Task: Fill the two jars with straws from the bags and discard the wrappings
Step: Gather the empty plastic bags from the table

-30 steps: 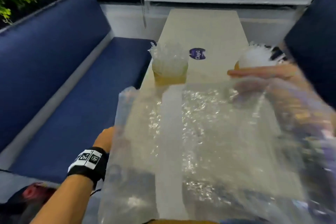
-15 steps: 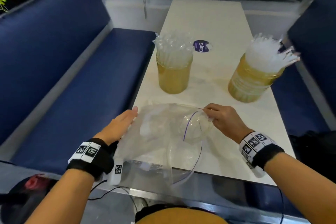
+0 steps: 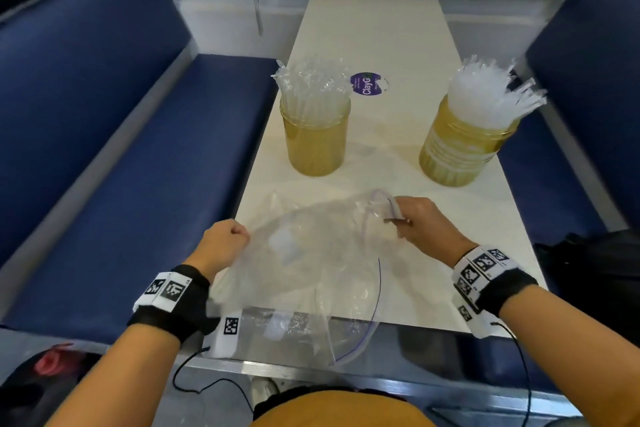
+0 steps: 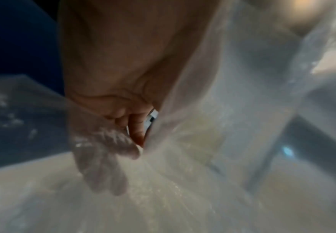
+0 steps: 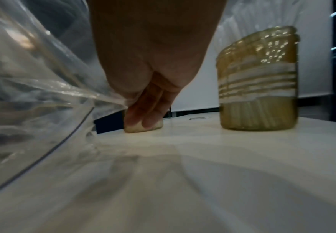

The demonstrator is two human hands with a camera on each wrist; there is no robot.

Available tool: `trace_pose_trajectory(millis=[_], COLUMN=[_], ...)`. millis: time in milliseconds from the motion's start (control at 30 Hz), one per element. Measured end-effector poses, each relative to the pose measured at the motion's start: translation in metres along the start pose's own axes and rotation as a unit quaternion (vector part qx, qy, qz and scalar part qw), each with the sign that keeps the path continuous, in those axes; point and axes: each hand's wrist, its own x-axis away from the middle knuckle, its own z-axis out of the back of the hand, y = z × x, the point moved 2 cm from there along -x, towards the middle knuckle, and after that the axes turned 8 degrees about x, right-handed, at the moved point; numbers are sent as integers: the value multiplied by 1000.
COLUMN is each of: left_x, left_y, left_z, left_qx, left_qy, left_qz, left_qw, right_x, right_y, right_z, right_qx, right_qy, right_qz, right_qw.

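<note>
Both grips clamp the limp, clear plastic zip bag (image 3: 304,263): left hand (image 3: 225,239) bunching film, right hand (image 3: 419,222) pinching its stiffer, less slippery zip edge.

purple sticker (image 3: 368,84) reads "ClayG", table (image 3: 381,31)

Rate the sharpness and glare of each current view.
Head view: mostly sharp, wide-angle bending at the edges, soft sheen on the crumpled clear plastic bag. Left wrist view: heavily blurred, bag film veils the left hand. Right wrist view: dim, right hand backlit, specks of glare on the amber straw-filled jar.
</note>
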Motion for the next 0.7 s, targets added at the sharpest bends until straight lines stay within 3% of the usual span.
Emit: trace_pose_trajectory(millis=[100,267,367,467,567,633,700], left_x=[5,17,29,42,54,62,70], left_y=[14,40,53,64,71,72,75], left_z=[7,14,16,12,16,23,27], left_qx=[73,41,34,34,33,42,35], left_qy=[8,125,168,183,207,217,209], left_qz=[-68,-210,-279,-325,-346,-360,-395], left_qw=[995,969,945,927,915,906,894], right_x=[8,1,-18,-42,-55,-58,-60], right_y=[6,8,6,-25,-46,-48,-49], right_z=[20,62,92,117,143,154,157], right_qx=[-3,-108,-109,-180,-288,-248,-80], right_qy=[49,-123,-68,-30,-115,-165,-188], right_qz=[51,-77,-81,-143,-97,-74,-33], right_qw=[997,984,988,973,946,952,978])
